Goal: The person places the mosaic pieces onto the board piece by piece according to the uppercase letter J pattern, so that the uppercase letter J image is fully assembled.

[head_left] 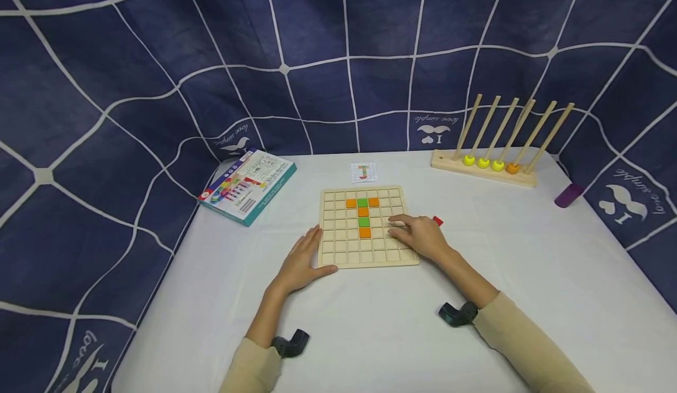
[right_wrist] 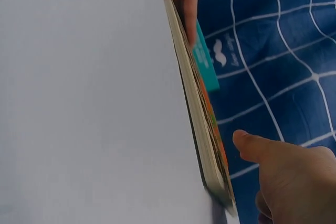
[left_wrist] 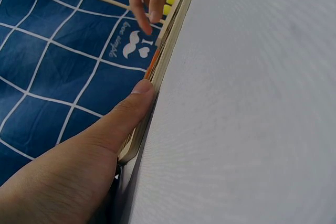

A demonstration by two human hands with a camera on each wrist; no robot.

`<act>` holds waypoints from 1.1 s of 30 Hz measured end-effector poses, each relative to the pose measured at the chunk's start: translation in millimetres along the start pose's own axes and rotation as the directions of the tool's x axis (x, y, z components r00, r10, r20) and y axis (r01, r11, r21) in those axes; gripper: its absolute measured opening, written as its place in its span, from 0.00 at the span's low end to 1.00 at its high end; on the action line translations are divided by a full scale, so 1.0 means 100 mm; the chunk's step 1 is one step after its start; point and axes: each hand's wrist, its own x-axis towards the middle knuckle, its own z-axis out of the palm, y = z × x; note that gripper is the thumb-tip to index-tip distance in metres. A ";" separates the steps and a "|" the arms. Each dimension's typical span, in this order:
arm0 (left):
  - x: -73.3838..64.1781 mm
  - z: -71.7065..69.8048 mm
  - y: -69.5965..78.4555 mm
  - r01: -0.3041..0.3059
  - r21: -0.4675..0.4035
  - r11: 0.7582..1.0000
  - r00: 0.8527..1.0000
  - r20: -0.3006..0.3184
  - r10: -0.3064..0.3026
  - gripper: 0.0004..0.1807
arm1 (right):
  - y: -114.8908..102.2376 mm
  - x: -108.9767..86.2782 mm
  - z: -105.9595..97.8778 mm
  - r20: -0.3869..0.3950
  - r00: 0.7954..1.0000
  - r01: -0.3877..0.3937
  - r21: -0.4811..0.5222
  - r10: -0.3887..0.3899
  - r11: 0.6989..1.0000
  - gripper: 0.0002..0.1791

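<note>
A wooden grid board [head_left: 333, 249] lies on the white table, with several orange and green square tiles [head_left: 364, 222] set in its cells in a T shape. My left hand [head_left: 301, 265] rests at the board's left side with its fingers straight, the thumb at the front edge. Over the right part of the grid is my right hand [head_left: 422, 237]; its index finger and thumb are apart, and nothing shows between them. Just beyond that hand lies a small red piece [head_left: 438, 221], partly hidden by it. Behind the board is a small card [head_left: 373, 173] with a coloured letter-like figure.
A flat teal-edged box [head_left: 254, 184] lies at the back left. At the back right stands a wooden rack [head_left: 443, 159] with upright sticks and several yellow and orange beads. A purple cylinder [head_left: 569, 195] lies by the right edge. Dark patterned cloth [head_left: 381, 34] hangs around the table.
</note>
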 end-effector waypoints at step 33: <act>-0.01 -0.01 0.03 -0.007 -0.017 1.000 1.000 -0.019 0.007 0.57 | 0.74 -0.42 -0.48 -0.110 0.966 -0.244 -0.106 0.232 0.964 0.18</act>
